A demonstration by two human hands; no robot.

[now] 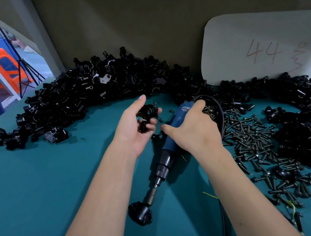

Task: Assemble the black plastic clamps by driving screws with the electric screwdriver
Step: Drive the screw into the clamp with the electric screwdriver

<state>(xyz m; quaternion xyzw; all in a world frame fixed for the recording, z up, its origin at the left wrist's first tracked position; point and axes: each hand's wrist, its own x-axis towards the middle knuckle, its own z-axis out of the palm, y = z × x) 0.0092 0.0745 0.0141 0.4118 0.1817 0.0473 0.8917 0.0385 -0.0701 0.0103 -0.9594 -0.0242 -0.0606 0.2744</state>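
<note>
My left hand (pixel 133 127) holds a black plastic clamp (pixel 148 115) with a screw sticking up from its top. The blue electric screwdriver (pixel 171 138) lies on the teal table (pixel 32 182), its bit end pointing toward me and touching a single black clamp half (pixel 139 213). My right hand (pixel 193 128) rests over the upper body of the screwdriver, fingers spread and reaching into a pile of dark screws (pixel 210 111). Whether those fingers pinch a screw is hidden.
A large heap of black clamp parts (pixel 89 93) curves along the back of the table, with more at the right (pixel 301 121). Loose screws (pixel 258 142) cover the right side. A white card marked 44 (pixel 260 51) leans on the wall. The screwdriver's cable (pixel 224 218) runs under my right arm.
</note>
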